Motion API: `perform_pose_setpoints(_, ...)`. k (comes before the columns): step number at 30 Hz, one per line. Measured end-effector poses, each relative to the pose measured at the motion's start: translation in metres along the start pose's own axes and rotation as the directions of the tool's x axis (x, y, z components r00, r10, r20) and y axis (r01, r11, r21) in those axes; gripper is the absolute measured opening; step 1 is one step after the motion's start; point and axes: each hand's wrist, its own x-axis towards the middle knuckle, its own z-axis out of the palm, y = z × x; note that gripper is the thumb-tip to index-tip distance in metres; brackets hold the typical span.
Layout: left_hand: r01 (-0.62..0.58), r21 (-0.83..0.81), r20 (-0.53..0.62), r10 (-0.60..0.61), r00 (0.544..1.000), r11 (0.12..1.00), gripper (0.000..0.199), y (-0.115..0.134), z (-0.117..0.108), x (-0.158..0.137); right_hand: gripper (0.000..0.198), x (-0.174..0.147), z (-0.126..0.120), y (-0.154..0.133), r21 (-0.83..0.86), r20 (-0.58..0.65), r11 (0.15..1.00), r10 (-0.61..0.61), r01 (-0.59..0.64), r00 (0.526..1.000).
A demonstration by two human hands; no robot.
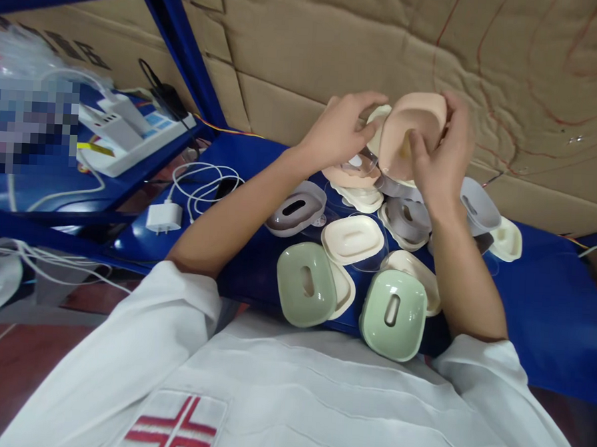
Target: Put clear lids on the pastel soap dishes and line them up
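My right hand [445,158] grips a peach soap dish [408,122], with the thumb inside its hollow and the fingers around the far edge. To its left, my left hand [341,129] has its thumb and forefinger apart beside a pale cream piece [378,129]. Whether the thumb touches that piece, I cannot tell. Below the hands lie another peach piece [348,176] and a clear plastic part [366,162]. Nearer me are a grey slotted dish [299,210], a cream tray [352,240], and two green slotted dishes, one left [294,297] and one right [406,322].
The pieces lie on a blue bench [549,310] against a cardboard wall [327,51]. More grey [479,206] and cream [508,240] pieces are at right. A white charger [163,216] with a coiled cable and a power strip [147,142] are at left, by a blue frame [173,37].
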Motion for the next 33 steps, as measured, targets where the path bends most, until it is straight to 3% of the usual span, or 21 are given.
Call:
perform_pose_setpoints(3, -0.106, 0.068, 0.047, 0.103, 0.994, 0.992, 0.036, 0.006, -0.01, -0.006, 0.065, 0.005, -0.012, 0.005, 0.032, 0.012, 0.999, -0.007, 0.006, 1.0)
perform_pose_setpoints(6, -0.138, 0.125, 0.087, 0.127, 0.988, 0.983, 0.037, 0.004, -0.014, -0.006, 0.066, 0.009, -0.024, 0.01, 0.013, -0.012, 0.999, 0.041, -0.041, 0.999)
perform_pose_setpoints(10, -0.173, 0.258, 0.154, 0.136, 0.979, 0.951, 0.043, -0.001, -0.019, -0.009, 0.071, 0.014, -0.049, 0.018, -0.034, -0.154, 0.999, -0.046, 0.041, 0.987)
perform_pose_setpoints(13, -0.232, 0.345, 0.245, 0.151, 0.958, 0.91, 0.046, -0.002, -0.029, -0.028, 0.073, 0.012, -0.07, 0.024, -0.062, -0.116, 0.997, -0.055, 0.048, 0.992)
perform_pose_setpoints(15, -0.335, 0.335, 0.362, 0.208, 0.909, 0.881, 0.047, -0.003, -0.039, -0.05, 0.077, 0.004, -0.079, 0.031, -0.078, -0.017, 0.996, 0.041, -0.043, 0.999)
perform_pose_setpoints(17, -0.442, 0.239, 0.521, 0.27, 0.81, 0.864, 0.057, -0.006, -0.051, -0.076, 0.079, -0.009, -0.084, 0.038, -0.079, 0.123, 0.991, 0.118, -0.109, 0.985)
perform_pose_setpoints(20, -0.41, 0.131, 0.716, 0.2, 0.669, 0.903, 0.095, -0.014, -0.064, -0.117, 0.069, -0.035, -0.084, 0.044, 0.036, 0.378, 0.998, 0.038, -0.056, 0.925)
perform_pose_setpoints(22, -0.374, 0.127, 0.776, 0.143, 0.615, 0.919, 0.115, -0.019, -0.065, -0.141, 0.061, -0.051, -0.081, 0.044, 0.083, 0.462, 0.996, -0.055, 0.018, 0.885)
perform_pose_setpoints(25, -0.398, 0.151, 0.792, 0.13, 0.596, 0.905, 0.129, -0.023, -0.052, -0.168, 0.063, -0.067, -0.074, 0.037, -0.09, 0.409, 0.984, -0.106, 0.156, 0.906)
perform_pose_setpoints(29, -0.502, 0.132, 0.782, 0.221, 0.582, 0.855, 0.12, -0.025, -0.027, -0.186, 0.056, -0.085, -0.074, 0.013, -0.313, 0.297, 0.922, -0.132, 0.227, 0.946)
perform_pose_setpoints(31, -0.539, 0.116, 0.777, 0.263, 0.573, 0.834, 0.117, -0.024, -0.017, -0.19, 0.054, -0.101, -0.084, -0.008, -0.236, 0.334, 0.924, -0.214, 0.302, 0.918)
perform_pose_setpoints(33, -0.563, 0.112, 0.765, 0.291, 0.575, 0.819, 0.116, -0.023, -0.009, -0.192, 0.055, -0.123, -0.102, -0.032, -0.056, 0.442, 0.927, -0.309, 0.37, 0.842)
